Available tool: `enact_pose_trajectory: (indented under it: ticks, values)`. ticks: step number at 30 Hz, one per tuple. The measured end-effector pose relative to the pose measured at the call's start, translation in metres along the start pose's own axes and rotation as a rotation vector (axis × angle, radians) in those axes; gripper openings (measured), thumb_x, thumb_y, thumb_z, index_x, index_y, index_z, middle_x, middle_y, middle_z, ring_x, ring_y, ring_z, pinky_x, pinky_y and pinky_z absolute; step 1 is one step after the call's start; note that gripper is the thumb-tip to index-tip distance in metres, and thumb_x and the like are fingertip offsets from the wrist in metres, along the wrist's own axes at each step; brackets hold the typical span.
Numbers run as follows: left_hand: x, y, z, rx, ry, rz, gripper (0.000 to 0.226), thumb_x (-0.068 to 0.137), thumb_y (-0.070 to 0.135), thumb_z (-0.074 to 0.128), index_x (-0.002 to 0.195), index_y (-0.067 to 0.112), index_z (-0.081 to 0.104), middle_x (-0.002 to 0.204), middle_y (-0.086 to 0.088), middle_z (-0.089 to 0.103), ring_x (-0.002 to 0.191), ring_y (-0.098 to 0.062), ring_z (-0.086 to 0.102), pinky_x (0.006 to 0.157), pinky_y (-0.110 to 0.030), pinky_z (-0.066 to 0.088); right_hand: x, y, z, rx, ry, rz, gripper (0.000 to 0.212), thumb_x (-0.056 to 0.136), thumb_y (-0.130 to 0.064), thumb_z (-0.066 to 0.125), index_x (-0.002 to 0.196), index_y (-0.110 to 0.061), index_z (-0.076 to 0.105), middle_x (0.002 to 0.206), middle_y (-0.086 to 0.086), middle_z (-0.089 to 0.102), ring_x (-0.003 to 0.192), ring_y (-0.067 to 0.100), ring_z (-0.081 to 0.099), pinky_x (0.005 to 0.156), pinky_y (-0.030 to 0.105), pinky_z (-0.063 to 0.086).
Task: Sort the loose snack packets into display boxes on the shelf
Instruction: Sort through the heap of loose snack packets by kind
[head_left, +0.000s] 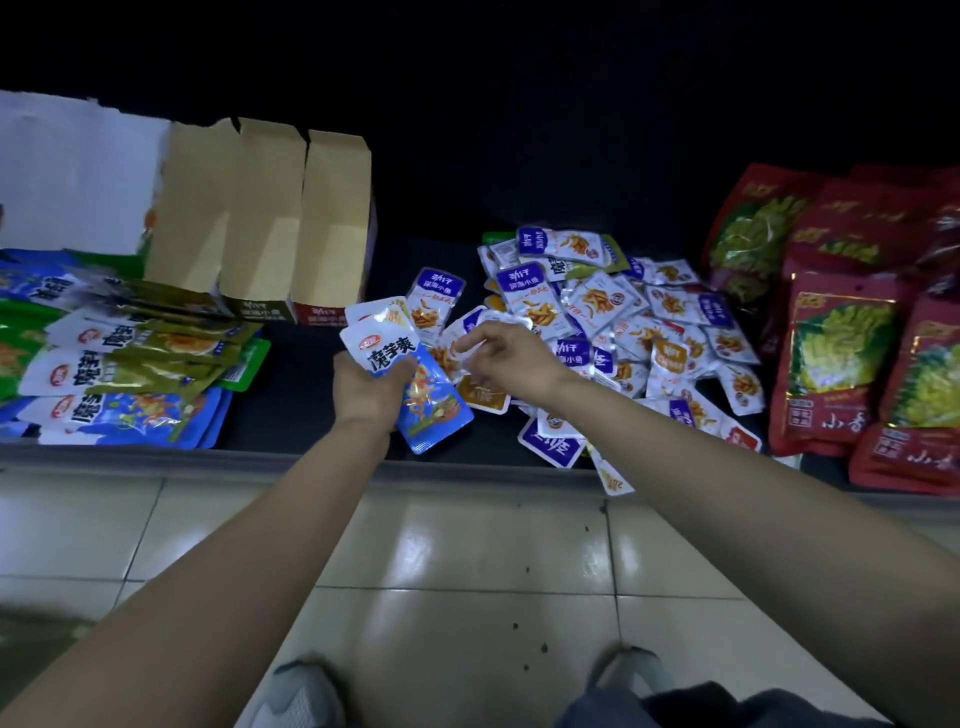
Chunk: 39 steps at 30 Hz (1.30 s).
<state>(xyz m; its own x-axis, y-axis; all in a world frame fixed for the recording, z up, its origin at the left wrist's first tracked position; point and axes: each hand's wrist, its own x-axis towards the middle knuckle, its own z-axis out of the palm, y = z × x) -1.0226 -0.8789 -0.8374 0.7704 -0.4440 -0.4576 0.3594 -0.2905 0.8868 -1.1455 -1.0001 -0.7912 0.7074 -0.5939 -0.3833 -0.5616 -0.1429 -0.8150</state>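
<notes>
My left hand (366, 387) grips a small stack of blue-and-white snack packets (415, 389) above the front of the dark shelf (291, 374). My right hand (506, 356) reaches into the heap of small silver and purple packets (623, 322) in the shelf's middle, its fingers curled and pinching a silver packet at the heap's left edge. Open cardboard display boxes (270, 223) stand at the back left, their flaps raised. Which packet the right fingers hold is partly hidden.
Blue, white and green packets (130, 364) lie piled at the left front. Large red bags (841, 353) stack at the right. One packet (615, 480) overhangs the shelf's front edge. Below is a tiled floor (467, 561) with my shoes.
</notes>
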Motion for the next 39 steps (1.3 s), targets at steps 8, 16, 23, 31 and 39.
enact_pose_trajectory:
  ticks: [8,16,23,31,39]
  values:
    - [0.000,-0.007,0.017,0.117,-0.025,0.100,0.067,0.087,0.002,0.069,0.140,0.010,0.029,0.112,-0.003,0.057,0.098,-0.019,0.060,0.087,-0.038,0.052,-0.006,0.057,-0.040,-0.794,0.233,0.179,0.097,0.075,-0.051,0.077,0.147,-0.017,0.022,0.139,0.015,0.028,0.130,0.034,0.027,0.107,0.043,0.033]
    - [-0.001,-0.005,-0.011,0.334,-0.117,0.228,0.023,0.092,0.002,0.058,0.101,0.023,0.059,0.099,-0.017,0.066,0.071,-0.022,0.062,0.060,-0.033,0.056,0.018,0.056,-0.010,-0.687,0.254,-0.055,0.084,0.079,-0.052,0.072,0.146,-0.022,0.031,0.139,0.014,0.029,0.129,0.034,0.024,0.107,0.039,0.029]
    - [0.008,-0.011,-0.017,0.338,-0.054,0.198,0.017,0.093,0.009,0.060,0.089,0.025,0.064,0.094,-0.003,0.067,0.082,-0.029,0.068,0.076,-0.050,0.058,0.012,0.056,-0.011,-0.779,0.189,-0.072,0.088,0.086,-0.044,0.067,0.153,-0.016,0.018,0.161,0.012,0.010,0.147,0.029,0.009,0.116,0.042,0.015]
    - [0.005,-0.007,-0.013,0.353,-0.049,0.215,0.011,0.092,0.012,0.062,0.091,0.022,0.066,0.097,-0.011,0.068,0.076,-0.028,0.070,0.072,-0.048,0.059,0.012,0.053,-0.012,-0.588,0.115,-0.256,0.062,0.091,-0.020,0.062,0.147,-0.016,0.037,0.153,0.007,0.036,0.142,0.026,0.029,0.113,0.032,0.020]
    - [0.008,0.000,0.013,0.360,-0.136,0.250,0.010,0.091,0.011,0.062,0.093,0.020,0.068,0.103,-0.006,0.067,0.073,-0.024,0.068,0.069,-0.044,0.060,0.014,0.089,-0.073,-0.820,0.302,0.141,0.054,0.102,-0.039,0.039,0.151,-0.017,0.030,0.162,0.006,0.015,0.150,0.024,0.007,0.117,0.044,0.011]
